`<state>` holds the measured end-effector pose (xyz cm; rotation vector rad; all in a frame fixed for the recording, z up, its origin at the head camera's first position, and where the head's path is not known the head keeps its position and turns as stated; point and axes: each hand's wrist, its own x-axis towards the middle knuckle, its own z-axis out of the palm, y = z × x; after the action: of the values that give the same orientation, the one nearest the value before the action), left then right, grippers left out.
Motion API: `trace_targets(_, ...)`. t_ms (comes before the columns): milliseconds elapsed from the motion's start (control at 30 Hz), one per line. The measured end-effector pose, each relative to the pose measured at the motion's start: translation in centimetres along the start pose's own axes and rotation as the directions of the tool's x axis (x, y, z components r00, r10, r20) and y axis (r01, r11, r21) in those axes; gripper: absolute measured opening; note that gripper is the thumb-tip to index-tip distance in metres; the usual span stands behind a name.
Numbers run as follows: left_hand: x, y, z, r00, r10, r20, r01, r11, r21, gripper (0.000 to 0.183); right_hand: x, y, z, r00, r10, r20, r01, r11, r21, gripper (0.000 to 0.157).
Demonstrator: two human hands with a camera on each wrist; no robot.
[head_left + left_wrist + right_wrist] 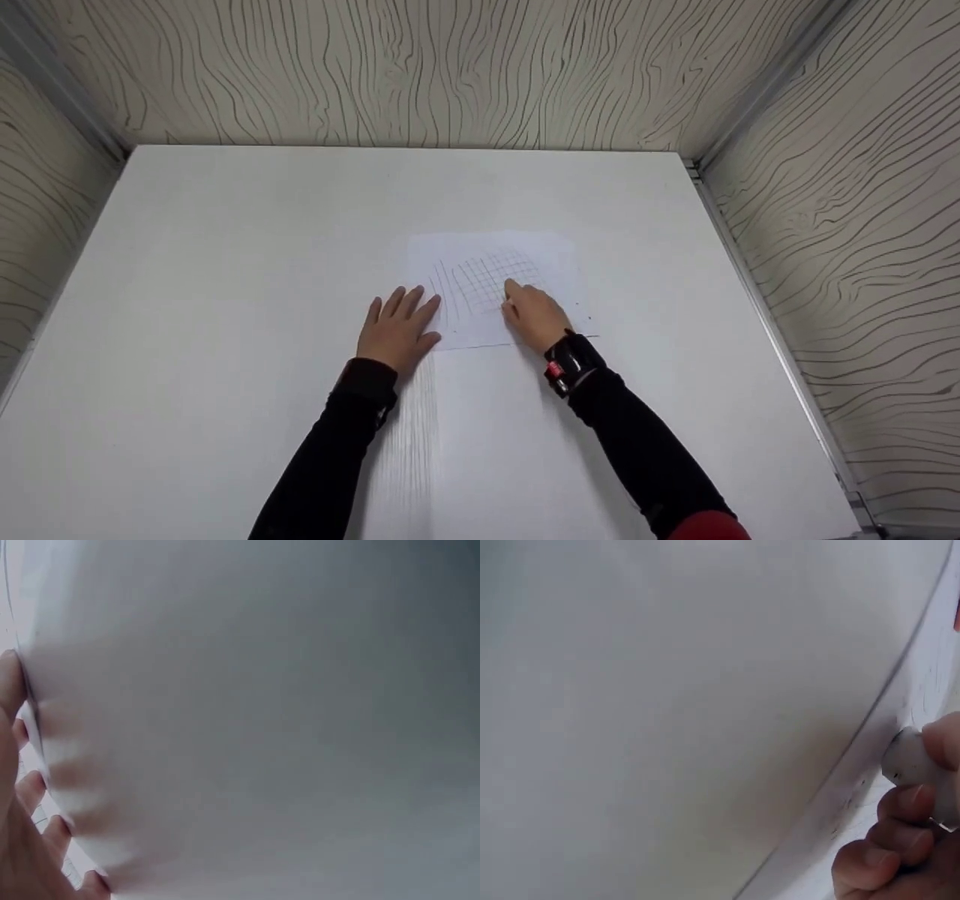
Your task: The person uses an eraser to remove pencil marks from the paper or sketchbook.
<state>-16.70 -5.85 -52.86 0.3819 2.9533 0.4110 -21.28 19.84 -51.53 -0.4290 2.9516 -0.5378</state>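
Eraser (906, 757) pinched between fingers of the right hand (536, 315); paper (551, 246) beneath those fingers, drawn lines (466, 283) mostly to their left; left hand (394, 336) with fingers spread wide at the paper's edge.

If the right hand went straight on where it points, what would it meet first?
Probably the drawn grid on the paper, just ahead of the right hand and the whitish block it holds; height is hard to judge.

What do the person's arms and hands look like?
The left hand and right hand are bare. The left sleeve and right sleeve are black; red cloth shows by the right one. The left wristband and right wristband are black, the latter with a red mark.
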Motion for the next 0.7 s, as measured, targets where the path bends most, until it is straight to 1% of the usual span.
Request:
trace_targets(67, 0.0, 0.1, -0.1, 1.0, -0.006, 0.0, 0.006, 1.0, 0.002, 0.059, -0.5, 1.5, -0.7, 0.998, 0.047, -0.033, -0.048, 0.999, -0.011, 0.011)
trace_targets(133, -0.1, 0.2, -0.1, 1.0, -0.011, -0.005, 0.011, 1.0, 0.005, 0.06, -1.1, 3.3, -1.6, 0.991, 0.119, -0.066, -0.121, 0.992, -0.024, 0.012)
trace_targets(200, -0.1, 0.3, 0.0, 1.0, -0.013, 0.005, 0.013, 1.0, 0.003, 0.06, -1.7, 4.9, -2.3, 0.983, 0.165, -0.082, -0.168, 0.985, -0.032, 0.015)
trace_targets(267, -0.1, 0.3, 0.1, 1.0, -0.009, 0.011, 0.009, 1.0, -0.004, 0.06, -2.0, 5.5, -2.7, 0.979, 0.186, -0.086, -0.191, 0.98, -0.052, 0.019)
trace_targets(333, -0.1, 0.2, 0.3, 1.0, -0.007, 0.022, 0.007, 1.0, -0.009, 0.06, -1.9, 5.4, -2.8, 0.978, 0.186, -0.096, -0.194, 0.978, -0.079, 0.023)
trace_targets(400, -0.1, 0.1, 0.4, 1.0, -0.005, 0.021, 0.005, 1.0, -0.007, 0.06, -1.6, 4.4, -2.8, 0.977, 0.188, -0.102, -0.198, 0.975, -0.097, 0.025)
trace_targets(467, 0.0, 0.0, 0.6, 1.0, -0.007, 0.016, 0.007, 1.0, 0.004, 0.06, -1.1, 2.8, -2.5, 0.98, 0.175, -0.099, -0.185, 0.976, -0.111, 0.026)
trace_targets(533, 0.1, 0.0, 0.7, 1.0, -0.006, 0.006, 0.006, 1.0, 0.013, 0.059, -0.6, 0.6, -2.0, 0.987, 0.14, -0.077, -0.148, 0.983, -0.108, 0.026)
trace_targets(633, 0.2, 0.1, 0.6, 1.0, -0.006, 0.004, 0.006, 1.0, 0.023, 0.06, 0.2, -2.7, -0.7, 0.998, 0.064, -0.013, -0.065, 0.993, -0.096, 0.024)
trace_targets(700, 0.2, 0.2, 0.5, 1.0, 0.001, 0.004, -0.001, 1.0, 0.02, 0.06, 0.6, -4.4, 0.6, 1.0, 0.009, -0.003, -0.009, 0.994, -0.105, 0.022)
